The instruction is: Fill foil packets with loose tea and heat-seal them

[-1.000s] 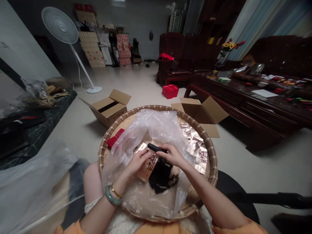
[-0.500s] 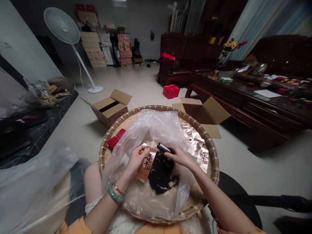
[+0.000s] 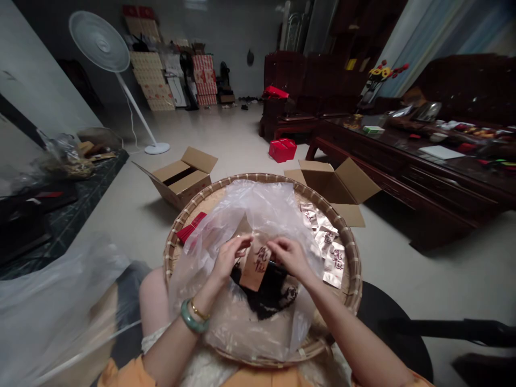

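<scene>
A printed sachet (image 3: 256, 264) is being pinched upright between the left hand (image 3: 229, 258) and right hand (image 3: 288, 257), above dark loose leaves (image 3: 274, 294). Light, even fingertip pressure is being kept on its edges, within a plastic liner (image 3: 258, 207) in a bamboo tray (image 3: 356, 279).

- The sachet (image 3: 255, 263) between your hands: matt tan paper.
- Your foil sachets (image 3: 328, 250), right: glossy, metallic.
- Your plastic bag (image 3: 258, 207): thin, clear, glossy.
- Your bamboo tray (image 3: 258, 180): rough, woven.
- Far-right wooden table (image 3: 363, 131): polished.

pale floor (image 3: 237, 126) | white standing fan (image 3: 94, 35) | dark wooden armchair (image 3: 284, 72) | dark wooden table (image 3: 443, 188) | stacked cartons (image 3: 203, 75) | blue curtains (image 3: 439, 37)
</scene>
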Motion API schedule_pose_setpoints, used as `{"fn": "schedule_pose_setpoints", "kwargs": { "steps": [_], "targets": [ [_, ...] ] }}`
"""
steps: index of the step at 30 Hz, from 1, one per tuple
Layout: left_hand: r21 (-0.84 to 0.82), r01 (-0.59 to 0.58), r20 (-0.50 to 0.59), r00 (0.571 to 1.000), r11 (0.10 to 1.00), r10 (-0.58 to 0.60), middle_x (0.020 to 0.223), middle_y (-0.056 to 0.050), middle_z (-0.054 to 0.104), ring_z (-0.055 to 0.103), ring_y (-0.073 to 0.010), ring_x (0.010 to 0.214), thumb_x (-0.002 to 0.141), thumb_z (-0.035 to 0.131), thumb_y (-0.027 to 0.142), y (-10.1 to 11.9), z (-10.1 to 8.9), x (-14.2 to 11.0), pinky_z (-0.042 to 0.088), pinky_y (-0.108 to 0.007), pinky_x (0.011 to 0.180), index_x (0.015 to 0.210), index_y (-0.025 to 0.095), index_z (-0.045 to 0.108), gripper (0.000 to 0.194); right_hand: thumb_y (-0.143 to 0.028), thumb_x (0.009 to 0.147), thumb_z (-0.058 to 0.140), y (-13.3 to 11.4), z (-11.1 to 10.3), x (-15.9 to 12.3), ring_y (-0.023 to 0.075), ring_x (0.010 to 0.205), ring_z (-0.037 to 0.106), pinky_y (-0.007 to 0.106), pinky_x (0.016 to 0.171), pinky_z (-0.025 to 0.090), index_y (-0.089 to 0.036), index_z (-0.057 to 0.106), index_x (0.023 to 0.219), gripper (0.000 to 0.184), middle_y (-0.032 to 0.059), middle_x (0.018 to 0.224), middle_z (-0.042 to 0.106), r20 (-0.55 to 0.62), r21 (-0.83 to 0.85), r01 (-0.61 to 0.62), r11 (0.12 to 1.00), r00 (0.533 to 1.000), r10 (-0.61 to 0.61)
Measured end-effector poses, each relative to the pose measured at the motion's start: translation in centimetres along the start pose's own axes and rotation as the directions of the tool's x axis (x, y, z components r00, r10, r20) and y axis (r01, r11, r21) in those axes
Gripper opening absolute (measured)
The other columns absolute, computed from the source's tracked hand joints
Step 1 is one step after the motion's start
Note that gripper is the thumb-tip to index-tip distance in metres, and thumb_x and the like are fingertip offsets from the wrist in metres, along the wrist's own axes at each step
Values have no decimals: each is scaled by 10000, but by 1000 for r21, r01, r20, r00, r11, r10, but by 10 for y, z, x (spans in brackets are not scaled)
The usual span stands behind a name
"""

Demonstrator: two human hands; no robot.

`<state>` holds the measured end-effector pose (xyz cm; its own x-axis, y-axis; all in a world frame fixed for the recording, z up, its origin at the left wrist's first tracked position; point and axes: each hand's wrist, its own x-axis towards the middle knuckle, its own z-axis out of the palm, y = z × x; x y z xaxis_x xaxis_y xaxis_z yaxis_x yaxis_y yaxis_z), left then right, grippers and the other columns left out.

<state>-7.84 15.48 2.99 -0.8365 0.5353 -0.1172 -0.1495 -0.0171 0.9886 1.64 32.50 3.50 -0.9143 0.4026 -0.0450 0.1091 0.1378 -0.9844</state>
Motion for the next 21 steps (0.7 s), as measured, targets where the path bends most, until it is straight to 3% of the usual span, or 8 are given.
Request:
{"fn": "schedule_pose_setpoints", "kwargs": {
  "steps": [2, 3, 5, 7, 10, 14, 18, 21],
  "targets": [
    [233, -2, -17, 1000, 973, 6, 1136, -130, 660, 628, -228, 988, 882, 396, 459, -1, -14, 8, 484, -309, 792, 1099, 153, 658, 458, -477, 732, 685, 1, -25, 7, 99, 482, 532, 206, 446, 466, -153, 623, 720, 330, -14, 584, 586, -205, 232, 5, 973, 978, 44],
    [404, -7, -20, 1000, 915, 17, 1151, -140, 656, 625, -235, 1013, 902, 355, 429, -3, -21, 12, 478, -319, 817, 1113, 147, 653, 461, -450, 720, 710, 1, -39, 11, 91, 508, 553, 192, 476, 496, -155, 618, 742, 310, -15, 612, 599, -318, 345, 51, 937, 946, 65],
    [681, -20, 4, 1000, 732, 23, 1081, -155, 682, 628, -257, 1003, 899, 383, 378, -8, -30, 17, 459, -344, 859, 1041, 137, 680, 408, -379, 729, 728, 1, -64, 19, 79, 567, 598, 174, 573, 552, -162, 595, 786, 261, -18, 664, 619, -497, 527, 168, 833, 856, 142],
    [811, -31, 41, 999, 584, -4, 989, -167, 697, 634, -283, 966, 858, 495, 342, -15, -33, 20, 442, -369, 875, 944, 132, 697, 304, -318, 768, 703, 0, -79, 23, 96, 664, 656, 189, 671, 582, -163, 563, 812, 213, 6, 729, 648, -533, 654, 213, 726, 811, 241],
    [906, -40, 66, 997, 421, -47, 976, -198, 681, 637, -305, 937, 795, 597, 237, -24, -27, 24, 446, -384, 844, 953, 102, 670, 220, -260, 798, 663, 2, -73, 20, 156, 793, 700, 238, 713, 603, -163, 546, 848, 160, 61, 860, 677, -405, 743, 91, 663, 849, 338],
    [962, -26, 44, 997, 270, -63, 1018, -211, 667, 637, -306, 960, 795, 567, 148, -27, -21, 29, 453, -378, 813, 1033, 91, 627, 253, -277, 791, 652, 10, -34, 8, 166, 736, 701, 280, 650, 607, -173, 587, 961, 210, 55, 910, 669, -146, 636, -149, 757, 940, 307],
    [982, -21, 37, 996, 185, -85, 934, -193, 695, 659, -305, 908, 815, 540, 170, -23, -22, 30, 463, -360, 761, 904, 114, 666, 164, -301, 820, 594, 20, 6, 3, 123, 653, 662, 230, 560, 547, -157, 608, 968, 207, 41, 838, 659, 112, 323, -308, 895, 951, 287],
    [987, -21, 35, 995, 159, -89, 898, -199, 700, 667, -312, 880, 839, 515, 207, -21, -23, 27, 463, -362, 740, 832, 114, 678, 188, -236, 868, 461, 23, 24, -3, 105, 590, 622, 198, 528, 474, -154, 634, 886, 192, 20, 726, 651, 251, -166, -196, 966, 939, 234]
  ]
}}
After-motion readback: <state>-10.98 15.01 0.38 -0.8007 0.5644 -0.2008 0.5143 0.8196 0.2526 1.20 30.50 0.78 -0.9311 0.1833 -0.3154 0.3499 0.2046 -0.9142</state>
